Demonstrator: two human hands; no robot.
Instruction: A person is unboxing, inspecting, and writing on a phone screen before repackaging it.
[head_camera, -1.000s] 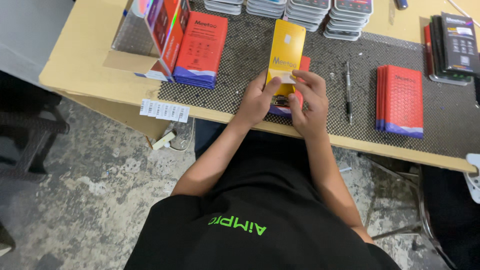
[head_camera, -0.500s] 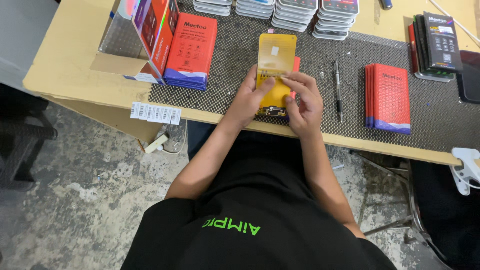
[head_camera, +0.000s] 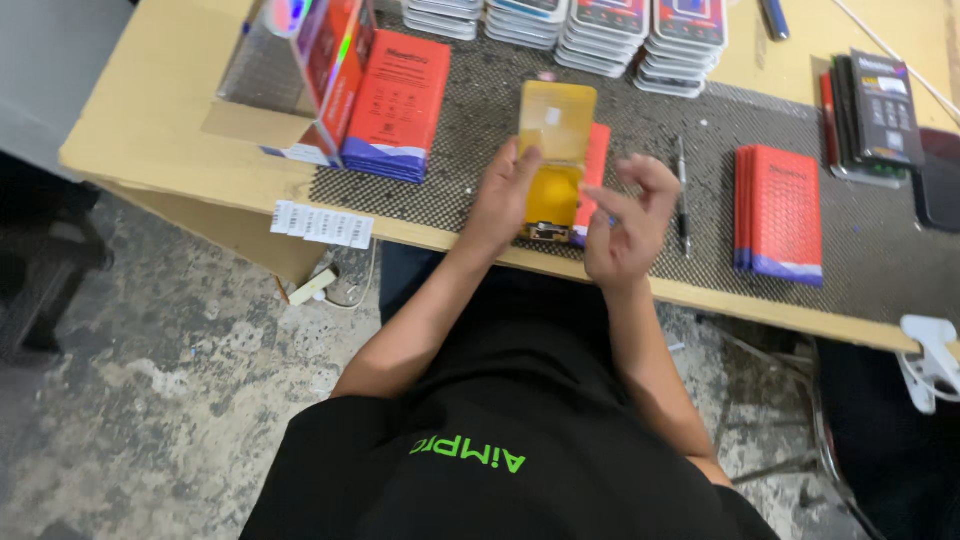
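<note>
A yellow flat package (head_camera: 556, 150) stands tilted on the dark mat (head_camera: 480, 130) in front of me. My left hand (head_camera: 503, 192) grips its left edge. A red flat box (head_camera: 596, 165) lies just behind it on the mat. My right hand (head_camera: 625, 222) hovers to the right of the package, fingers curled and apart, holding nothing that I can make out.
A stack of red boxes (head_camera: 393, 105) and an open cardboard carton (head_camera: 300, 70) sit at the left. Another red stack (head_camera: 782, 212) lies at the right, with a pen (head_camera: 682, 195) beside it. Piles of white packs (head_camera: 610, 30) line the back. Dark boxes (head_camera: 875, 105) at far right.
My right hand has come off the yellow package and pulled back to the right. My left hand keeps hold of it. The view has shifted slightly.
</note>
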